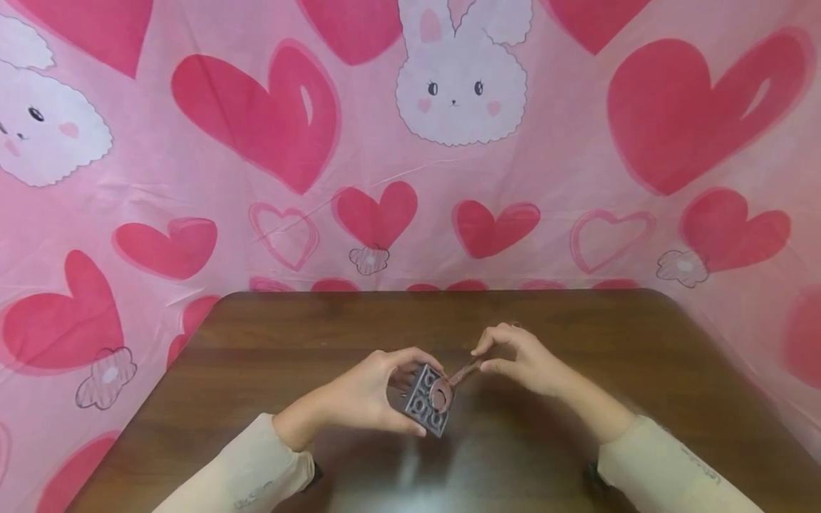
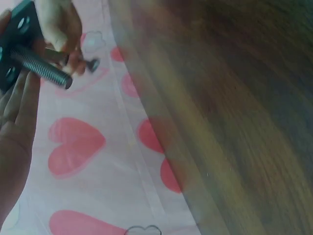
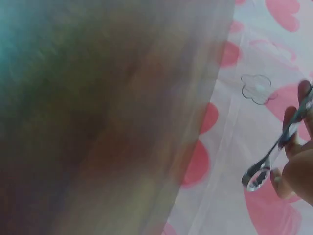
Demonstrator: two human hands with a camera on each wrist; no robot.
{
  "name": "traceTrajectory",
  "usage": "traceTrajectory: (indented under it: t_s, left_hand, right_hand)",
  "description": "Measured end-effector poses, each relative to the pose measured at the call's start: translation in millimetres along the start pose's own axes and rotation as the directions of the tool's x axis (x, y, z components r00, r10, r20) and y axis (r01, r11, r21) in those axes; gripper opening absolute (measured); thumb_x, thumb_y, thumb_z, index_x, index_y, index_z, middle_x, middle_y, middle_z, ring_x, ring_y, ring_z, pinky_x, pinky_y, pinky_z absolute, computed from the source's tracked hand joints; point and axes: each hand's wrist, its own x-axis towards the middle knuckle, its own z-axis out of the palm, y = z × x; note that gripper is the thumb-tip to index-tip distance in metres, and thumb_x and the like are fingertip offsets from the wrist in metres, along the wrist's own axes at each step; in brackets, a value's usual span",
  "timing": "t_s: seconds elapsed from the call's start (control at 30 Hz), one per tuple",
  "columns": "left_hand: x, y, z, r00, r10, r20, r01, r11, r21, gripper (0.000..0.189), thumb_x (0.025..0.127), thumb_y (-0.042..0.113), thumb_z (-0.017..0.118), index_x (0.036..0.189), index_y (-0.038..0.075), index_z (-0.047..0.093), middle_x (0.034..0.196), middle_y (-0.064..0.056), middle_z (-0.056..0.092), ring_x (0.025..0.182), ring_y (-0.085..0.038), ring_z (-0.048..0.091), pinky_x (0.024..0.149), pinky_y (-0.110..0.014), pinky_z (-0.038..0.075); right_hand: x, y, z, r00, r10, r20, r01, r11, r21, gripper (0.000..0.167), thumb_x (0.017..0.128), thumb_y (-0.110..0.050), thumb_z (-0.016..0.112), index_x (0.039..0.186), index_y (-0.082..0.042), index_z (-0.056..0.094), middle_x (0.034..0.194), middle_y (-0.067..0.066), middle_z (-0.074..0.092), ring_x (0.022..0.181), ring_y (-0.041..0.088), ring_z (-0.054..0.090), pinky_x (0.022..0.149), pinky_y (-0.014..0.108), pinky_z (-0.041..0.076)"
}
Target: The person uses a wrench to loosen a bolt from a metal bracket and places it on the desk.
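My left hand (image 1: 368,392) grips a grey square metal plate (image 1: 420,406) by its edges, thumb below and fingers above, over the table. Holes pierce the plate, and a threaded bolt (image 2: 44,67) sticks out of its other side in the left wrist view. In my right hand (image 1: 529,360) a metal wrench (image 1: 467,370) is pinched between thumb and fingers. Its far end overlaps the round pinkish centre (image 1: 441,395) of the plate in the head view. The wrench's ring end (image 3: 257,179) juts out past my right hand in the right wrist view.
A dark brown wooden table (image 1: 288,320) lies beneath both hands. Behind it and at its sides hangs a pink cloth (image 1: 564,171) printed with hearts and rabbits. Pale sleeves (image 1: 667,463) cover both forearms.
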Motion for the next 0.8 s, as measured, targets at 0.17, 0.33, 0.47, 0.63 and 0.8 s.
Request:
traceTrajectory:
  t_s: [0.17,0.33,0.47,0.63,0.8]
  left_hand:
    - [7.2,-3.3,3.5,0.989,0.002,0.148,-0.003,1.000,0.011,0.063,0.072,0.013,0.088,0.126,0.009,0.055,0.109,-0.005,0.073,0.101,-0.004,0.068,0.093,-0.023,0.056]
    - [8.7,-6.2,4.7,0.984,0.003,0.177,0.000,1.000,-0.015,0.063,0.072,0.012,0.088,0.126,0.009,0.055,0.110,-0.007,0.073,0.101,-0.004,0.068,0.092,-0.023,0.056]
    - [6.7,-8.0,2.7,0.994,-0.033,0.100,0.035,0.999,-0.012,0.065,0.071,0.010,0.089,0.127,0.010,0.055,0.110,-0.007,0.073,0.100,-0.006,0.069,0.092,-0.024,0.057]
    - [4.1,-13.2,-0.2,0.993,-0.093,-0.076,0.092,0.996,-0.017,0.068,0.068,0.008,0.090,0.127,0.012,0.056,0.110,-0.007,0.072,0.100,-0.012,0.070,0.088,-0.024,0.058]
    - [7.0,-18.2,1.0,0.951,-0.065,-0.301,0.075,0.997,0.022,0.070,0.067,0.006,0.090,0.128,0.010,0.056,0.115,-0.011,0.071,0.101,-0.020,0.072,0.086,-0.025,0.059]
  right_hand:
    - [5.7,-2,-7,0.997,-0.006,0.073,0.009,0.999,-0.048,0.021,0.078,-0.012,0.082,0.092,-0.023,0.070,0.099,-0.005,0.069,0.096,0.009,0.056,0.086,0.031,0.043]
    - [7.9,-3,-12,0.993,0.043,0.112,-0.038,0.998,-0.050,0.023,0.077,-0.014,0.083,0.093,-0.025,0.071,0.098,-0.010,0.067,0.098,0.007,0.054,0.092,0.036,0.038]
    - [5.4,0,-17,0.996,0.079,0.046,-0.076,0.995,-0.063,0.024,0.078,-0.010,0.082,0.092,-0.025,0.071,0.095,-0.011,0.068,0.096,0.008,0.053,0.093,0.040,0.034]
    - [-3.6,4,-22,0.980,0.197,-0.028,-0.196,0.980,0.027,0.020,0.083,-0.005,0.077,0.098,-0.016,0.070,0.097,-0.003,0.072,0.095,0.006,0.061,0.094,0.037,0.048]
    - [-9.6,1,-12,0.959,0.260,-0.110,-0.239,0.955,0.175,0.016,0.088,0.001,0.070,0.103,-0.003,0.067,0.099,0.014,0.072,0.090,0.007,0.067,0.080,0.027,0.058]
